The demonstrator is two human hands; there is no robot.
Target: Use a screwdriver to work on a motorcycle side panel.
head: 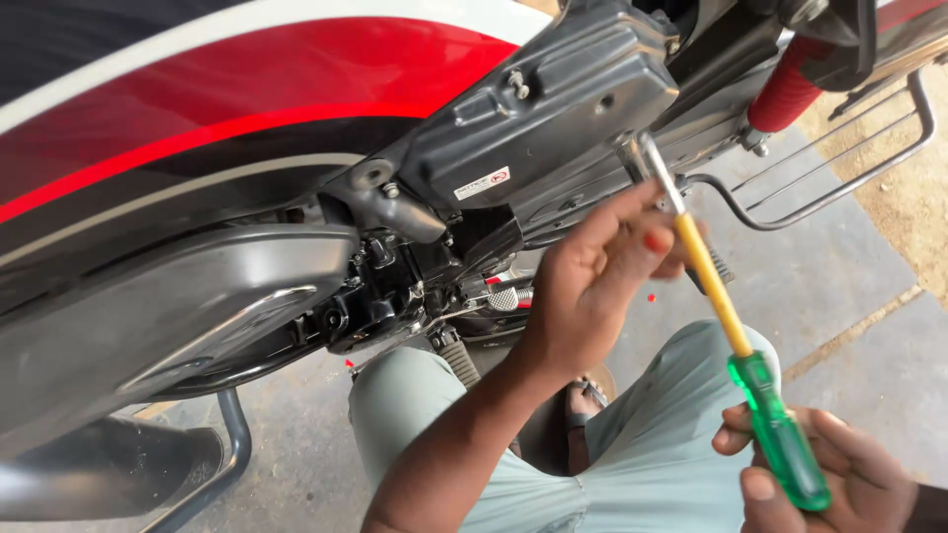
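Note:
A long screwdriver (716, 296) with a green see-through handle, a yellow shaft and a metal tip slants up to the lower right corner of a black plastic box (553, 109) on a motorcycle's side. My right hand (839, 484) grips the green handle at the bottom right. My left hand (592, 281) reaches up from the bottom centre. Its fingertips close on the upper shaft just below the tip.
A red, white and black body panel (247, 89) fills the upper left, above a silver engine cover (168, 316). A footpeg (506, 296) sticks out near my left wrist. A red shock spring (790, 89) and a metal guard rail (839, 178) are at the upper right. My knees in light green trousers (652, 444) are below.

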